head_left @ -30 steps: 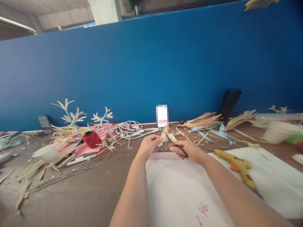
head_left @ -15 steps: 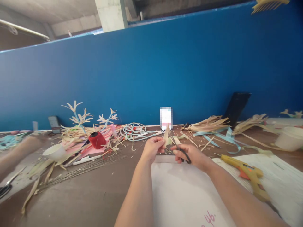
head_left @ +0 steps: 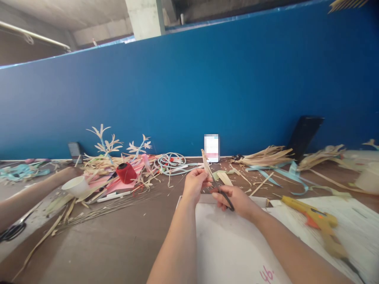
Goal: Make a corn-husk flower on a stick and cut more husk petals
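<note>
Over the top edge of a white box (head_left: 231,228), my left hand (head_left: 194,184) pinches a pale dried-leaf strip (head_left: 204,158) that stands up and leans left. My right hand (head_left: 237,200) is closed round the black handles of a pair of scissors (head_left: 227,202). The blades point up and left along the strip, close to my left fingers. Whether they touch the strip I cannot tell. Just behind my hands lie pale leaf pieces (head_left: 225,178) and small scraps.
A yellow glue gun (head_left: 318,221) lies on papers at right. A lit phone (head_left: 212,149) leans on the blue partition (head_left: 189,90). At left are a red spool (head_left: 126,173), white cup (head_left: 76,186), leaf flowers (head_left: 108,145), thin wires (head_left: 103,213) and another person's arm (head_left: 38,189).
The leaf strip, upright before, now tilts left, and the scissors have turned with it. My view has swung slightly left. The other person's hand has moved toward the pile of leaf strips.
</note>
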Available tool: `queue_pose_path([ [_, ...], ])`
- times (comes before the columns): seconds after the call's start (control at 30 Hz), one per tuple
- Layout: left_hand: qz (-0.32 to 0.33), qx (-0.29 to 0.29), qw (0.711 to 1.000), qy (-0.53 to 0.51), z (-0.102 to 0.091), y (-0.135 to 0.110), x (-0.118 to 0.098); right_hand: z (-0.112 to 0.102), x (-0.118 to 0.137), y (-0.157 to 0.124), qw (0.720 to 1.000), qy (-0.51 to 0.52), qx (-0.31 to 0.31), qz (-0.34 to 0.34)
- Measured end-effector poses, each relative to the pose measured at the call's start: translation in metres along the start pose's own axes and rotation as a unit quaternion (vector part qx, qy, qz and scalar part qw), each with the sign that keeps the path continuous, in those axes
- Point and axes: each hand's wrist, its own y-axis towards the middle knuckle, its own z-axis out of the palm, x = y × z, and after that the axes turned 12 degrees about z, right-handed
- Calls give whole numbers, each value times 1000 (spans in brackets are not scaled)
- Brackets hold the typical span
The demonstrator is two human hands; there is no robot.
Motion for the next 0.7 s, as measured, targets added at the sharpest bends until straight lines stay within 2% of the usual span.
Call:
queue_pose_path([
  [0.27, -8, 3, 1000, 3, 1, -1, -1, 0, 1, 0, 999, -2, -35, -1],
  [0.7, -8, 12, 1000, 3, -2, 0, 1, 1, 7, -4, 999, 7, -38, 4],
])
